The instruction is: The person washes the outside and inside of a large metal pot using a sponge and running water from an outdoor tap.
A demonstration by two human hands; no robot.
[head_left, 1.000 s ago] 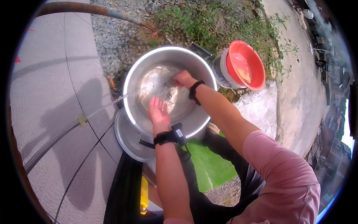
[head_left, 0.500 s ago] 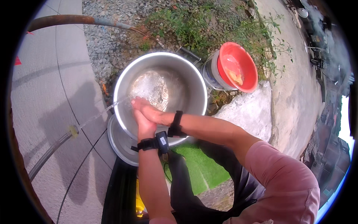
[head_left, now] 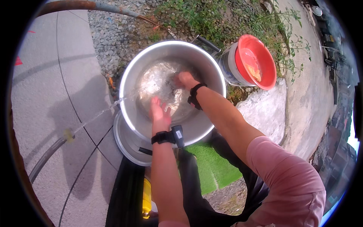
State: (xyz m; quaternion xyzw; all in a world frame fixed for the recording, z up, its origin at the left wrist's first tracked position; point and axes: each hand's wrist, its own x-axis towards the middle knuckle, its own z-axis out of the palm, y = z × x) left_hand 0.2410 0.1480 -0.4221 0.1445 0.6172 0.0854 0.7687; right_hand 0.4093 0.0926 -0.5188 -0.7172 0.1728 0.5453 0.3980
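A large steel pot (head_left: 130,81) stands on the ground with shallow water in its bottom. My left hand (head_left: 159,113) reaches over the near rim into the pot, fingers spread, holding nothing. My right hand (head_left: 184,80) is deeper in the pot, fingers curled against the wet bottom; whether it holds anything I cannot tell. Both wrists wear black bands. A thin jet of water (head_left: 99,113) from a grey hose (head_left: 45,160) at the left reaches the pot's left rim.
A steel lid (head_left: 126,145) lies under the pot's near edge. A red basin (head_left: 257,60) sits on a white bucket at the right. Gravel and weeds lie beyond, grey paving at the left, a green mat (head_left: 210,166) near my legs, a yellow object (head_left: 146,196) below.
Half a second ago both hands were together at the pot's left rim under the water jet. Now they are apart, the right hand back on the bottom, the left near the front wall.
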